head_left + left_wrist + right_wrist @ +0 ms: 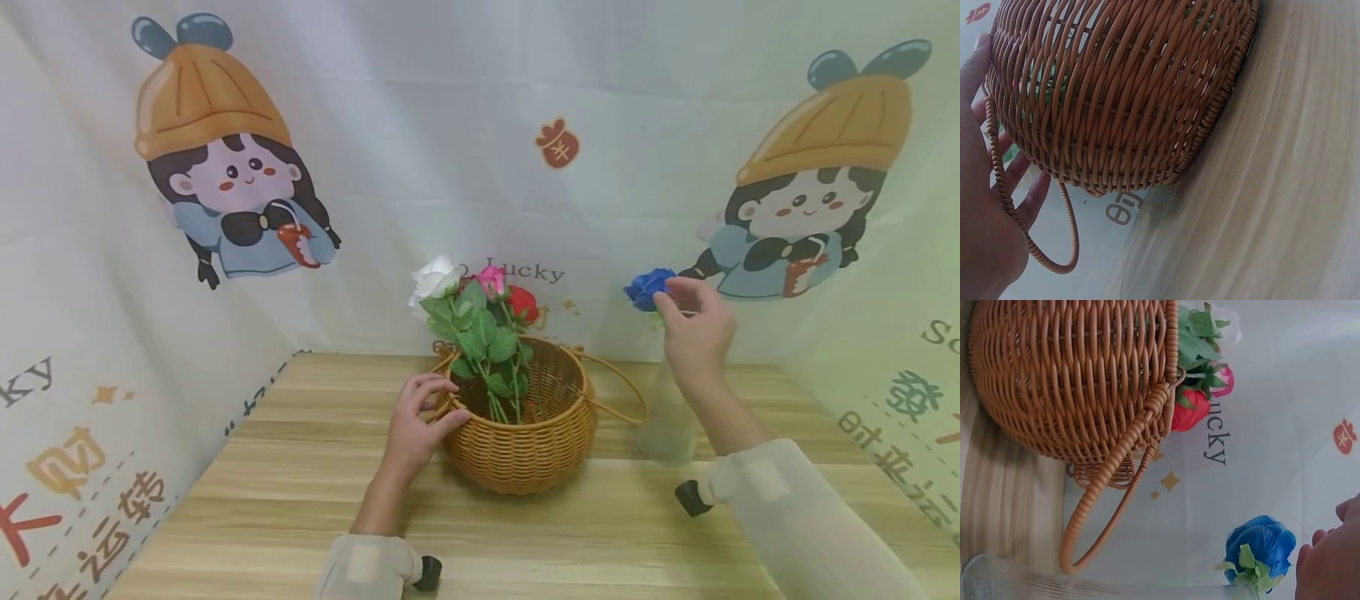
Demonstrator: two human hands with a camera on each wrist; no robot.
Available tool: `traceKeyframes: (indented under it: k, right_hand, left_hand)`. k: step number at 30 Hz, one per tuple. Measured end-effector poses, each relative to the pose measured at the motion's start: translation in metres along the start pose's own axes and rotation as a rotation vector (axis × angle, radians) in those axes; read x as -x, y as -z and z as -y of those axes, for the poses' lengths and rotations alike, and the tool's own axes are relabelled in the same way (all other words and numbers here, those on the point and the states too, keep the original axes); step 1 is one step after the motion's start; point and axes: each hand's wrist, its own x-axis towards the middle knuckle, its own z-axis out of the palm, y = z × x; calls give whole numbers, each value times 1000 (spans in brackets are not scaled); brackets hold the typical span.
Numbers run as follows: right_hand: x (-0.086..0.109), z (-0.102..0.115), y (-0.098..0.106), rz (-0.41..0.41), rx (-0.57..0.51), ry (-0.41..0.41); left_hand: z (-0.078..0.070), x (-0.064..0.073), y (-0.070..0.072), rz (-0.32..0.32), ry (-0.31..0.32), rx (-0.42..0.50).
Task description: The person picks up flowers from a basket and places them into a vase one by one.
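A round wicker basket stands on the table with a white rose, a pink rose and a red rose leaning at its left side. My left hand touches the basket's left rim, fingers spread; in the left wrist view a loop handle crosses its palm. To the right, a blue flower tops a clear ribbed vase. My right hand is beside the bloom, thumb and forefinger at its edge; the right wrist view shows a small gap between fingers and blue flower.
The basket's right handle sticks out toward the vase. Wood-patterned tabletop spreads under both. A printed white cloth hangs behind and at the sides. A small black piece sits by the right cuff.
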Motion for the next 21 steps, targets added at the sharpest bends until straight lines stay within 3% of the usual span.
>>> traceKeyframes:
  k: [5, 15, 21]
  right_hand:
    - [0, 1, -11, 68, -3, -16]
    - [11, 4, -31, 327, 44, -83]
    - [16, 8, -43, 395, -3, -157]
  left_hand:
    - [0, -2, -1, -5, 0, 10]
    - [2, -2, -1, 0, 14, 9]
    - [4, -2, -1, 1, 11, 9]
